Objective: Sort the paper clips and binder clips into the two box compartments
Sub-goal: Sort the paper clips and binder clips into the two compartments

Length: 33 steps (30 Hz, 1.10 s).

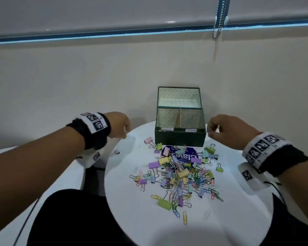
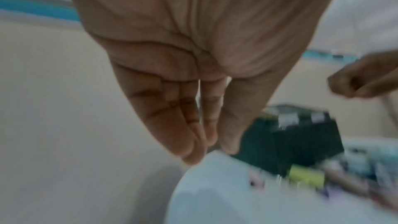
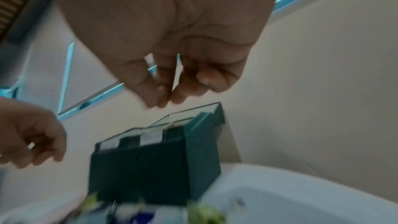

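Two loosely curled, empty hands, left (image 1: 120, 125) and right (image 1: 224, 129), flank my dark green two-compartment box (image 1: 180, 139); pastel binder clips (image 1: 182, 173) and coloured wire paper clips (image 1: 203, 181) litter the white round worktop (image 1: 132, 219). Wrist views blur them.

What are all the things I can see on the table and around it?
Box: one, dark green, lid up, back of the table, two compartments that look empty.
Binder clips: many, pastel green, yellow, purple, pink and blue, piled in front of the box.
Paper clips: many, mixed colours, tangled in the same pile, a few loose at its near edge.
Card: one, dark blue with white print, under the pile.
Table: one, white, round.
Bead chain: one, metal, top right.
Left hand: left of the box, holds nothing.
Right hand: right of the box, fingers loosely curled, holds nothing.
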Each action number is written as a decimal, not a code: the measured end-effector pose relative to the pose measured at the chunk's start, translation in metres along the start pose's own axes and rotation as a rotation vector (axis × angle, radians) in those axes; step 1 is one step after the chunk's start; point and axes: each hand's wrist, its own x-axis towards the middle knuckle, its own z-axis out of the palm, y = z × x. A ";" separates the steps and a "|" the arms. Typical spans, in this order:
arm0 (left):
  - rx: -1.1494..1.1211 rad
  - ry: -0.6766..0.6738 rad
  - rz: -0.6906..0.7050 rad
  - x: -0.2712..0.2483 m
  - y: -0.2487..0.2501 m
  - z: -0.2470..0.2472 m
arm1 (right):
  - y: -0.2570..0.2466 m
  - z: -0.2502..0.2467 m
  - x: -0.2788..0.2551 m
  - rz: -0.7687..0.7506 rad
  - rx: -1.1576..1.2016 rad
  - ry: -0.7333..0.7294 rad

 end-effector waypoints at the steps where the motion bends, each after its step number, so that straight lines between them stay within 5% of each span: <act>1: 0.025 -0.106 -0.051 -0.005 -0.013 0.013 | 0.004 0.003 -0.013 -0.008 -0.019 -0.099; 4: -0.006 -0.237 -0.108 -0.013 -0.030 0.049 | 0.010 0.015 -0.044 -0.016 -0.120 -0.370; 7: -0.077 -0.132 -0.041 -0.016 -0.015 0.060 | 0.008 0.026 -0.057 -0.003 -0.119 -0.457; 13: -0.176 0.072 0.119 -0.022 0.031 0.061 | -0.001 0.042 -0.055 0.029 -0.106 -0.339; 19: -0.277 -0.094 0.256 -0.040 0.052 0.073 | -0.014 0.054 -0.050 0.056 -0.111 -0.360; 26: -0.267 0.016 0.312 -0.025 0.050 0.080 | -0.018 0.056 -0.048 0.051 -0.051 -0.321; 33: -0.347 0.204 0.358 -0.023 0.052 0.086 | -0.012 0.055 -0.047 0.033 0.061 -0.115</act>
